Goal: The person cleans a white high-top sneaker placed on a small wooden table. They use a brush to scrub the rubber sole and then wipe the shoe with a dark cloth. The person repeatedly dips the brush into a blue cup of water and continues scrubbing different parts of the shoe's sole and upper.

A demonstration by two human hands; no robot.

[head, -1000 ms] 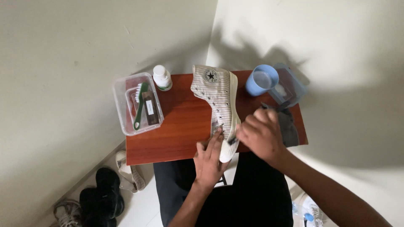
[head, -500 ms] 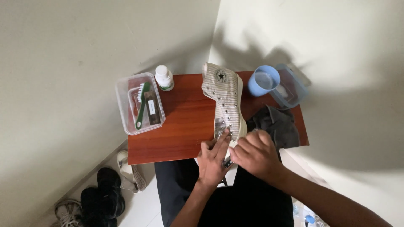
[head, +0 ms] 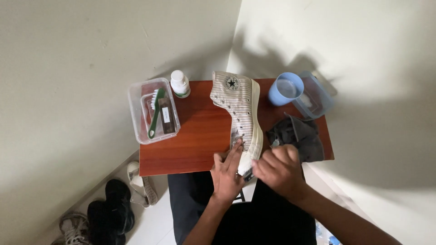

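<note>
Sneaker (head: 240, 113) — high-top, pale striped canvas, round star patch at the ankle, thick cream sole — lies on its side on the wooden table (head: 195, 136), toe at the near edge. Left hand (head: 227, 174) rests flat, fingers spread, on the toe. Right hand (head: 279, 170) is curled beside the toe; what it grips cannot be told.

The right hand (head: 280, 170) has come down from the grey cloth (head: 297, 136) at the right of the table, where it lay a second ago, to the lower middle of the frame, and now closes its grip at the toe of the striped high-top shoe (head: 240, 109). The cloth lies uncovered and bunched. The left hand (head: 229, 170) has slid lower along the toe. The shoe has swung from a slant to nearly upright in the frame.
</note>
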